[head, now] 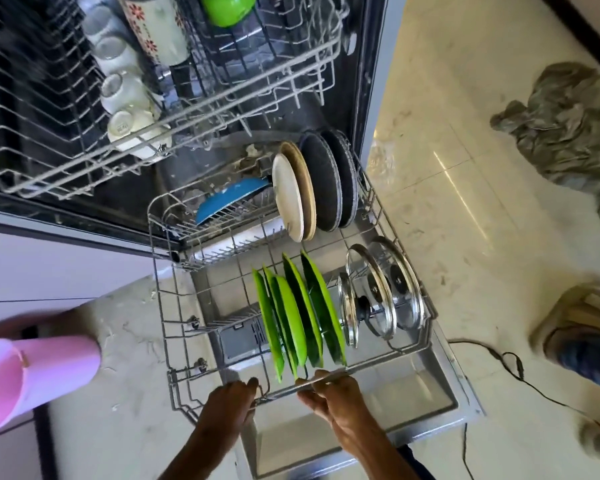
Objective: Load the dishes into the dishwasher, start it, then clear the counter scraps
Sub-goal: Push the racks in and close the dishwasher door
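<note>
Roughly: loading looks near complete, judged from the racks. The lower rack (160, 306) is drawn out over the open dishwasher door (416, 386) and is well filled. Green plates (298, 317) stand upright in the front tines, with 3 glass lids (378, 296) just beside them on the right. A white plate (286, 199), a tan plate (305, 181) and 2 dark plates (328, 181) stand at the back, and a blue bowl (222, 199) sits to their left. The upper rack (222, 98) appears partly drawn out and is loaded with cups (125, 95), a floral mug (156, 29) and a green bowl (227, 8). No loose dish is held.

Left to do, as judged: both racks pushed in, door shut, cycle started, counter scraps cleared. Counter, scraps and controls are not in view, so their state cannot be told.

Grip: the front rail (284, 388) of the lower rack is grasped by both hands.
- Left hand (232, 401): fingers (253, 382) are curled over the rail near its middle.
- Right hand (329, 398): fingers (314, 377) are hooked over the rail just right of that, with the thumb under it.
- The near edges of the green plates lie just behind the fingertips, apart from them. Contact cannot be ruled out at the lowest plate.

A pink bucket (32, 372) is on the floor, left of the rack.
</note>
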